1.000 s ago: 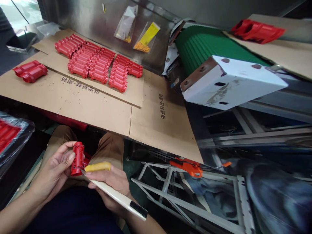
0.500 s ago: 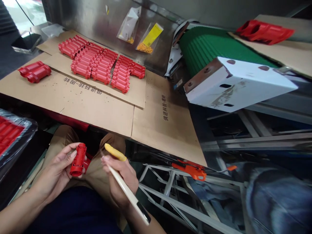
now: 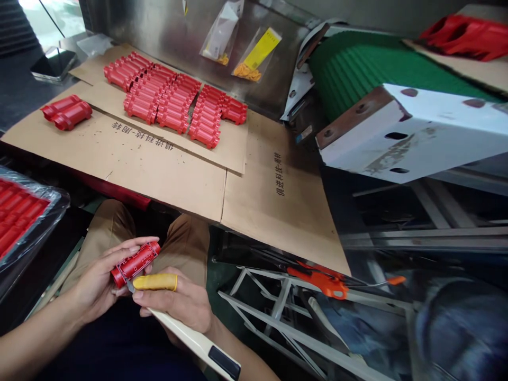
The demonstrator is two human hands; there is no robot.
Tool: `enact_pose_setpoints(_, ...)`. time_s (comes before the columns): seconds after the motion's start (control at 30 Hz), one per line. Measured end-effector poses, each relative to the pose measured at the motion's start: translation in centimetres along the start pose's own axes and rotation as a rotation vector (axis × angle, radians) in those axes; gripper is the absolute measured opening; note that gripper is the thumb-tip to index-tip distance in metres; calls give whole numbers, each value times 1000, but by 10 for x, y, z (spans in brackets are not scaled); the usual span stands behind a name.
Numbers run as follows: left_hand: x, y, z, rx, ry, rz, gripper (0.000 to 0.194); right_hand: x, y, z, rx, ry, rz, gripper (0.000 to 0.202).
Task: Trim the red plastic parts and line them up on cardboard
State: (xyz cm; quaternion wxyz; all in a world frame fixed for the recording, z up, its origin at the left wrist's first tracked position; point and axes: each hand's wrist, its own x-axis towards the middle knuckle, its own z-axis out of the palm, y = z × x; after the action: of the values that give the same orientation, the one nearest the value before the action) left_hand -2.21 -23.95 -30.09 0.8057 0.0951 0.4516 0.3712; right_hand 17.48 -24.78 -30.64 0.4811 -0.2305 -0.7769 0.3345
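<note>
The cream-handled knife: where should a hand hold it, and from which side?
Probably by the front of its long, slim handle, just behind the blade, where the right hand holds it, coming from the picture's lower right. The blade points up-left at the red tube in the left hand, so that side looks best avoided.

A shiny metal surface (image 3: 159, 32) stretches beyond the dark table (image 3: 18, 98). Bright light (image 3: 67, 18) shows at upper left. Rightward stand a green conveyor belt (image 3: 353, 69) and pale metal frame (image 3: 279, 307).
</note>
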Motion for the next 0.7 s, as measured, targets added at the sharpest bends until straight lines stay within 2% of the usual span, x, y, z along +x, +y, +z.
enact_pose_setpoints(0.17,0,0,1,27,8,-3,51,2,-1,1,1,9,-1,26)
enact_pose_setpoints(0.3,1,0,4,30,45,28,46,3,2,0,24,11,45,17)
enact_pose_setpoints(0.4,2,-2,3,7,72,47,39,6,3,0,-16,-60,39,12)
enact_pose_setpoints(0.47,4,-3,2,0,68,48,37,10,0,-1,-123,-132,2,11)
enact_pose_setpoints(0.53,6,-4,1,0,54,47,36,13,-9,-3,-211,-179,30,14)
enact_pose_setpoints(0.63,7,-4,2,-1,55,57,38,11,-22,-5,-139,-223,26,17)
enact_pose_setpoints(0.7,6,-4,2,5,65,106,41,5,-25,-5,-102,-194,15,18)
